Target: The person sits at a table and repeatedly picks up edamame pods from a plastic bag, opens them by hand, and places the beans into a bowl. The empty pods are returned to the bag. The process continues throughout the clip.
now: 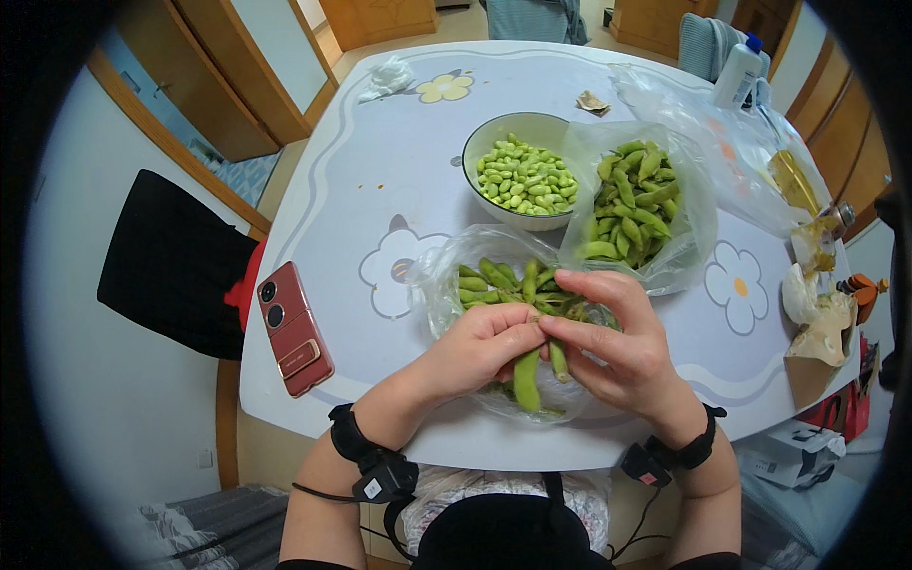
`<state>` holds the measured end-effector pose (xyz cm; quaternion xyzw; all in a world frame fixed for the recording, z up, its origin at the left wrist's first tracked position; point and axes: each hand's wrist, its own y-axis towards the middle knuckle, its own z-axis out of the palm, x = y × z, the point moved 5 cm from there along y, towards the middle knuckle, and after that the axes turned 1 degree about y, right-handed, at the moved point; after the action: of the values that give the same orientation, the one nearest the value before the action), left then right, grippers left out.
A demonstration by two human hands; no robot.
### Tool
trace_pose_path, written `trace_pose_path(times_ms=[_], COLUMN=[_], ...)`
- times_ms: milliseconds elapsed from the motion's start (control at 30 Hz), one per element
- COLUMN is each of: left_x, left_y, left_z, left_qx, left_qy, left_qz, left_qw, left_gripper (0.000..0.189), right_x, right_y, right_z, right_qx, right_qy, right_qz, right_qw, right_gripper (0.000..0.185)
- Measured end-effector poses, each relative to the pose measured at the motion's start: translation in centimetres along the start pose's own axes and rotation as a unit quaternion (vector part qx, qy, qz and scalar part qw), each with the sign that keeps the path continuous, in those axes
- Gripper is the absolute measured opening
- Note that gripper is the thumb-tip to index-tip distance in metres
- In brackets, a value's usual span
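Note:
My left hand [484, 345] and my right hand [616, 342] meet above an open clear plastic bag [445, 263] of green soybean pods. Two pods hang below the fingers; the longer pod [526, 381] comes from my left hand. My right thumb and index finger touch something small at the left fingertips, too hidden to tell. Behind the hands, a dark-rimmed white bowl [484, 132] holds shelled green beans [524, 178]. At its right, touching it, a second plastic bag [695, 235] stands full of pods [638, 203].
A red smartphone [296, 328] lies at the table's left edge. Crumpled tissue [388, 77] is at the back left. A flattened plastic bag [684, 100], a white bottle [737, 71] and an oil bottle [794, 182] are at the right. Garlic-like bulbs [819, 335] sit near the right edge.

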<state>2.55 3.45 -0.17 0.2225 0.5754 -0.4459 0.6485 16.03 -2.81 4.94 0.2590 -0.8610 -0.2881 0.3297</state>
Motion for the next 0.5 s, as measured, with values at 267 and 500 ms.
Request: trace_pose_path(times_ms=[267, 500], left_x=[0.1, 0.1], left_y=[0.2, 0.2], left_z=[0.2, 0.0], left_qx=[0.009, -0.099], left_qy=[0.086, 0.165], left_qz=[0.063, 0.147], left_qw=[0.994, 0.970], left_gripper=[0.022, 0.020], right_x=[-0.6, -1.5], right_y=[-0.3, -1.6], right_z=[-0.3, 0.4], right_qx=[-0.013, -0.087], right_qy=[0.140, 0.294], right_qz=[0.080, 0.277], right_qw=[0.987, 0.911], right_gripper=[0.026, 0.017])
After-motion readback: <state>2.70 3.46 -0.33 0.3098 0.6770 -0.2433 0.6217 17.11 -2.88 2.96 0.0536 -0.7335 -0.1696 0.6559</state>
